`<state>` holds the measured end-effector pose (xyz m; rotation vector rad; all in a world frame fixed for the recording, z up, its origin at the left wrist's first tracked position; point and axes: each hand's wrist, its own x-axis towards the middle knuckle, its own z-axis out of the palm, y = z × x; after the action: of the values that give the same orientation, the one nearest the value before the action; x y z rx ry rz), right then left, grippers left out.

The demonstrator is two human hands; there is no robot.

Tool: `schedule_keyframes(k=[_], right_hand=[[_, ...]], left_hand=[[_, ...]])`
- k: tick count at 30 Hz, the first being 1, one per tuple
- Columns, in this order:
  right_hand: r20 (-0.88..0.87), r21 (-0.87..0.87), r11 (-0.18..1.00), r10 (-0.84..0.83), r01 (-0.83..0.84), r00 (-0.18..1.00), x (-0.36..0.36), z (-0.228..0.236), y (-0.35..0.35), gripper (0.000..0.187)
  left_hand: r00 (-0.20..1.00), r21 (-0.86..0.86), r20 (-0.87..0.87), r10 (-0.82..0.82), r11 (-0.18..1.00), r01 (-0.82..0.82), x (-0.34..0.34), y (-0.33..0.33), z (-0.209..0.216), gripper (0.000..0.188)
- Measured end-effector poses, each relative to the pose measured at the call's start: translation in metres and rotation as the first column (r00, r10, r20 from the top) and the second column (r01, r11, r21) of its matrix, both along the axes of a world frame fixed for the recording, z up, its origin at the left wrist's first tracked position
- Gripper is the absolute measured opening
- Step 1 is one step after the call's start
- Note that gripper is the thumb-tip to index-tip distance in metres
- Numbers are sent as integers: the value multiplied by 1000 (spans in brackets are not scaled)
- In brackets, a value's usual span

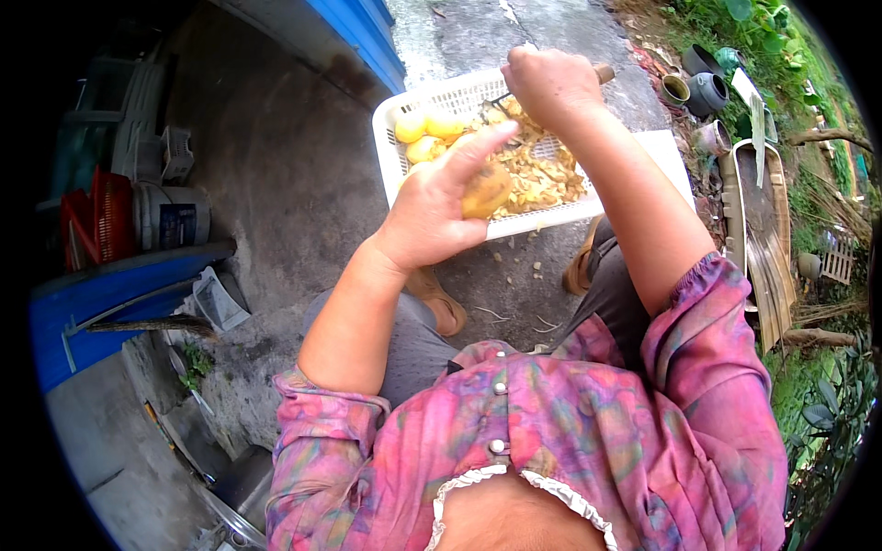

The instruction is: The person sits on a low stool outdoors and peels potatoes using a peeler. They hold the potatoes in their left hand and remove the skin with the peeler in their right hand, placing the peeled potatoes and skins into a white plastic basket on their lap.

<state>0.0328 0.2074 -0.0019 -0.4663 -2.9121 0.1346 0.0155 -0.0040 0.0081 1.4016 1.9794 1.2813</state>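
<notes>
My left hand [424, 209] is closed round a partly brown, yellow potato [488, 190] above the near side of a white slotted plastic basket [542, 220]. Across from it, over the basket's far edge, my right hand [554, 89] grips a wooden-handled peeler [603, 73]. The handle's end sticks out past the fist, and a dark metal part shows on the other side, partly hidden. Several smooth yellow potatoes [424, 149] lie in the basket's left part. Loose potato peelings [533, 179] cover its middle and right.
The basket sits between my sandalled feet [439, 303] on concrete. To the left are a red plastic basket [110, 216] and a white bucket [175, 218] by a blue panel. Pots [706, 94], a long trough [763, 202] and plants line the right side.
</notes>
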Motion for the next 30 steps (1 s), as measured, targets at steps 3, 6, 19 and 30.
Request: schedule_keyframes(k=[3,6,19,30], right_hand=[[72,9,1000,0,0,997,2,3,-6,17],[94,19,999,29,-31,995,7,6,-7,16],[420,-166,980,-29,109,907,19,1,39,25],[-383,176,937,349,-303,855,21,10,-27,26]], left_hand=[[989,-263,-138,-46,965,8,5,6,-1,86],[988,-406,-142,-56,914,-6,2,10,0,86],[659,-118,728,189,982,-150,-19,16,-31,67],[457,4,889,27,998,-66,-16,12,-14,49]])
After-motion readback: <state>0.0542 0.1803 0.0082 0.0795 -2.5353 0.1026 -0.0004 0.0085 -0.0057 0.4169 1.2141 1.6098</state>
